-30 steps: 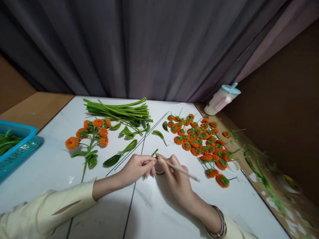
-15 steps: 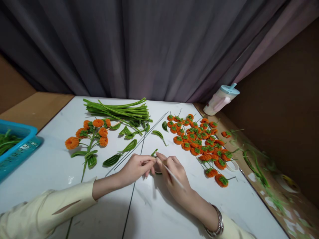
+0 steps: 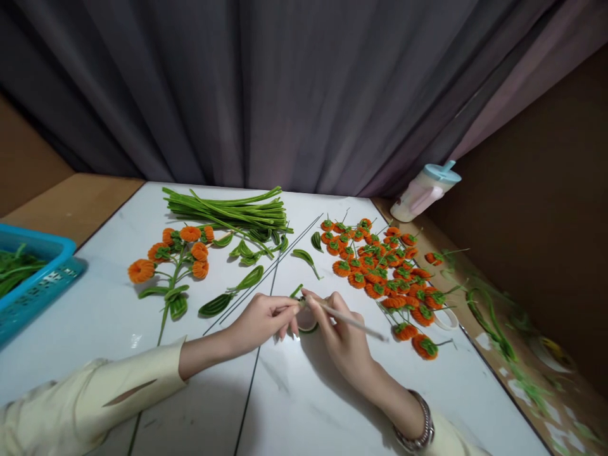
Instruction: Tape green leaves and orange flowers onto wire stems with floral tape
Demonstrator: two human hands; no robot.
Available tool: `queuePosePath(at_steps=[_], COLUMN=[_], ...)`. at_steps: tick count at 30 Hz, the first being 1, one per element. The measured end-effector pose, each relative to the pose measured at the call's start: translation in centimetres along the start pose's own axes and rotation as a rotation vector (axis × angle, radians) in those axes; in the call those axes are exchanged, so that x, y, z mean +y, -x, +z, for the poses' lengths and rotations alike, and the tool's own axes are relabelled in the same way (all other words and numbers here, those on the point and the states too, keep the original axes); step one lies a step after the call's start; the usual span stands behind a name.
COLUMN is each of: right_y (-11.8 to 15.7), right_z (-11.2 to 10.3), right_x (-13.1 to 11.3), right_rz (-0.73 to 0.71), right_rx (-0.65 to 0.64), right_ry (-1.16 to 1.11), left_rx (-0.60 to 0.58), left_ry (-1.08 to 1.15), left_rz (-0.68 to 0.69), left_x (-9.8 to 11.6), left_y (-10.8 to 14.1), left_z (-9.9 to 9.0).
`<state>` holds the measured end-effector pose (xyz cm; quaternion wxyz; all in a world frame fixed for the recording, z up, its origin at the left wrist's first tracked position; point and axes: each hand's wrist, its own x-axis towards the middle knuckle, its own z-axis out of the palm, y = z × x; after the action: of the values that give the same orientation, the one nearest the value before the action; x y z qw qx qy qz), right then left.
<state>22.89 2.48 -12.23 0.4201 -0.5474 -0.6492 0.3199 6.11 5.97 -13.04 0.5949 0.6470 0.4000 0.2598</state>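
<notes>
My left hand [image 3: 266, 322] is closed in a pinch, its fingertips meeting those of my right hand near the middle of the table. A short green fuzzy stem end [image 3: 297, 291] pokes out above the joined fingertips. Between the thumb and fingers of my right hand [image 3: 342, 332] lies a thin pale stick [image 3: 361, 325], slanting down to the right. Partly hidden behind the fingers is a small round object, perhaps a tape roll [image 3: 308, 321]. A curved green leaf [image 3: 304, 257] lies just beyond my hands.
Many orange pumpkin-like pieces [image 3: 375, 272] spread on the right. An orange-and-green branch [image 3: 175, 269], loose leaves [image 3: 216, 305] and a green stem bundle [image 3: 223, 208] lie left. A blue basket [image 3: 61, 250] stands far left, a lidded cup [image 3: 425, 193] at back right.
The pale stick in my right hand has swung from pointing steeply down to lying flatter toward the right. My left hand stays in its pinch. The view has shifted slightly.
</notes>
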Motion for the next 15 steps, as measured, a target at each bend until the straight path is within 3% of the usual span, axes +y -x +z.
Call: queuePosePath(at_steps=[3, 10, 15], right_y=[0.0, -1.0, -1.0], right_z=[-0.2, -2.2, -2.3], right_x=[-0.1, -1.7, -1.7], right_rz=[-0.031, 0.107, 0.166], right_rx=[-0.081, 0.051, -0.024], right_ry=[0.006, 0.006, -0.140], left_rx=[-0.003, -0.018, -0.026], left_ry=[0.005, 0.095, 0.098], left_rz=[0.002, -0.011, -0.015], left_x=[-0.2, -0.5, -0.6], left_y=[0.0, 0.0, -0.1], left_z=[0.0, 0.2, 0.2])
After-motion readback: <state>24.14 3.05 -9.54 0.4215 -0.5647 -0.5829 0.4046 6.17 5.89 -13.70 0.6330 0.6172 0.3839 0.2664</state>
